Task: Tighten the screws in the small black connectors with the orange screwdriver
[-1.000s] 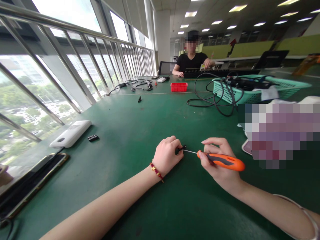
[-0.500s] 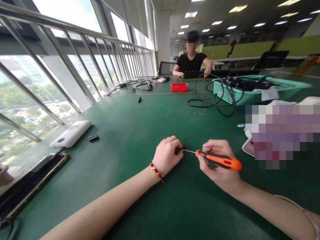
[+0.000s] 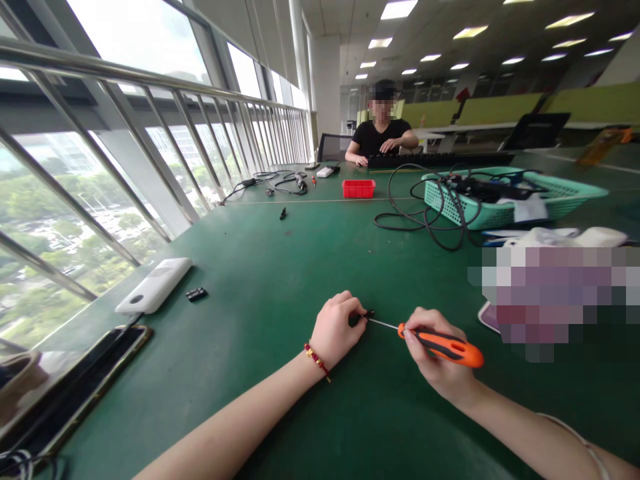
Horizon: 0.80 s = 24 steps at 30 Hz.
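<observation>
At the near left edge of the green table [image 3: 260, 267], beside the window railing, a dark phone [image 3: 75, 387] lay close to the rim, and a white power bank [image 3: 155, 285] with a small black clip [image 3: 197, 294] just right of it sat a little farther in. Between these and the hands the mat lay open. The left hand [image 3: 337, 328] rested on the table, fingers curled and pinching a small black part [image 3: 367, 315] near the middle. The right hand [image 3: 435, 357] was clenched around the orange screwdriver [image 3: 443, 347], whose thin shaft met the part. To the far right sat a teal basket [image 3: 500, 200] with black cables [image 3: 425, 213] spilling leftward, and a red tray [image 3: 359, 189] lay beyond. Across the far edge another person [image 3: 383, 133] sat.
</observation>
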{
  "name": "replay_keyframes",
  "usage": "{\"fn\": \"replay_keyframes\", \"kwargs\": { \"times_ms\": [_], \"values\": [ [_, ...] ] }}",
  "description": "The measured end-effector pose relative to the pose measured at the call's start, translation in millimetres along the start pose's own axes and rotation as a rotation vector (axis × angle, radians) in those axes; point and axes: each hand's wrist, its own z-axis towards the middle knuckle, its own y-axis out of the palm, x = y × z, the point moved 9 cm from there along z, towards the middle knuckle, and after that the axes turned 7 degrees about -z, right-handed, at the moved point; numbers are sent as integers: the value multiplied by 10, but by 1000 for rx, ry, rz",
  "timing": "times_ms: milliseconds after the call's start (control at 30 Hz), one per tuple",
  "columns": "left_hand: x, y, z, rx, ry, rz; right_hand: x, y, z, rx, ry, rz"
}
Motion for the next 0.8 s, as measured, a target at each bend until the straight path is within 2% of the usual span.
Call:
{"fn": "replay_keyframes", "kwargs": {
  "times_ms": [133, 300, 533, 800],
  "values": [
    [-22, -12, 8, -11, -22, -57, 34, -92, 24, 73, 13, -56],
    [-39, -24, 10, -13, -38, -98, 158, -166, 31, 143, 98, -81],
    [-76, -19, 24, -19, -57, -144, 274, -136, 0, 128, 167, -64],
    [-104, -10, 36, -33, -86, -186, 301, -123, 10, 119, 194, -45]
  ]
}}
